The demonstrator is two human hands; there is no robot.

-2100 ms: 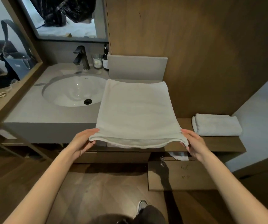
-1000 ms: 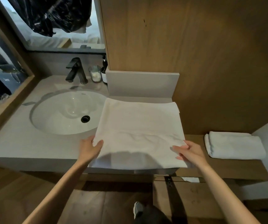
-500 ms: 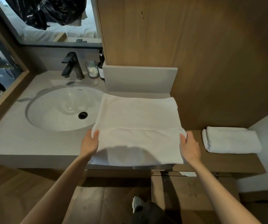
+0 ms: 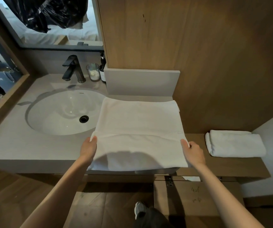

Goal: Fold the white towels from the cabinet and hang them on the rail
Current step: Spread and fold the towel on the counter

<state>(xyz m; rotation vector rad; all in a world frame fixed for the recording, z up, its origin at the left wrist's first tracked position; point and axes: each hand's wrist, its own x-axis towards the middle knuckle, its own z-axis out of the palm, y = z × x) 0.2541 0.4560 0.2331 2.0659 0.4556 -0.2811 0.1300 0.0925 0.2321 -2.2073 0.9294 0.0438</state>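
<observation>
A white towel (image 4: 139,125) lies spread flat on the grey counter (image 4: 17,145), right of the sink, with its near third folded over itself. My left hand (image 4: 88,148) pinches the left end of that fold. My right hand (image 4: 193,152) pinches the right end. A second white towel (image 4: 234,143), folded into a thick pad, rests on the wooden shelf (image 4: 231,168) at the right. No rail is in view.
A round white sink (image 4: 63,112) with a black tap (image 4: 73,69) fills the counter's left part. A glass (image 4: 93,72) and a dark bottle (image 4: 102,69) stand behind it. A wooden wall panel rises behind the towel. A cabinet door (image 4: 196,196) hangs below the shelf.
Both hands carried the towel's near edge up off the counter's front and laid it forward, making a fold. They then slid outward to the ends of the fold.
</observation>
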